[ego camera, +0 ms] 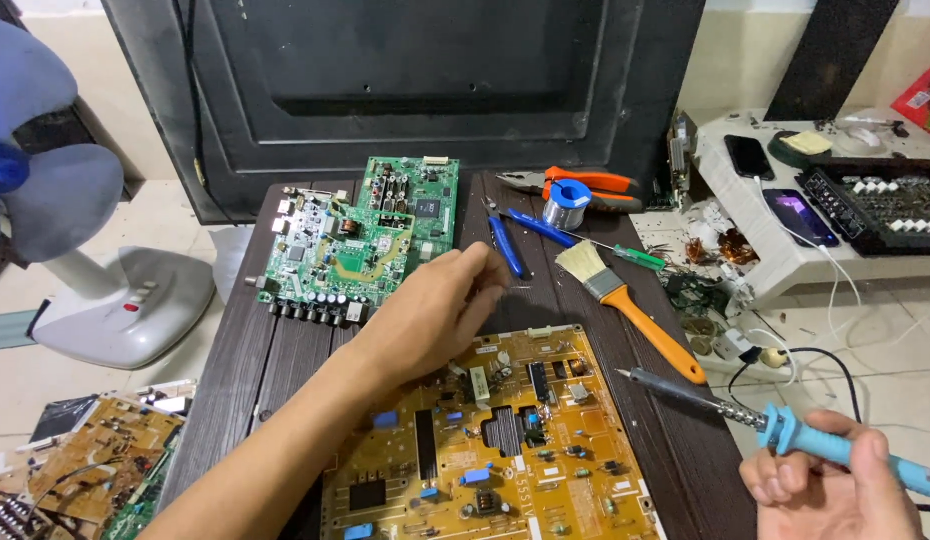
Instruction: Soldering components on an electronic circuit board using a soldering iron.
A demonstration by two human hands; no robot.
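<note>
Nearest, a yellow circuit board (pixel 505 450) lies on the dark slatted table (pixel 235 370), below a green circuit board (pixel 360 240). Above both, the left hand (pixel 435 310) hovers, fingers loosely curled, empty. Right hand (pixel 835 490) grips a blue soldering iron (pixel 775 425), tip near the orange-handled brush (pixel 625 300).

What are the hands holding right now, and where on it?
Right hand grips the soldering iron by its blue handle. Left hand holds nothing visible, hovering above the table.
</note>
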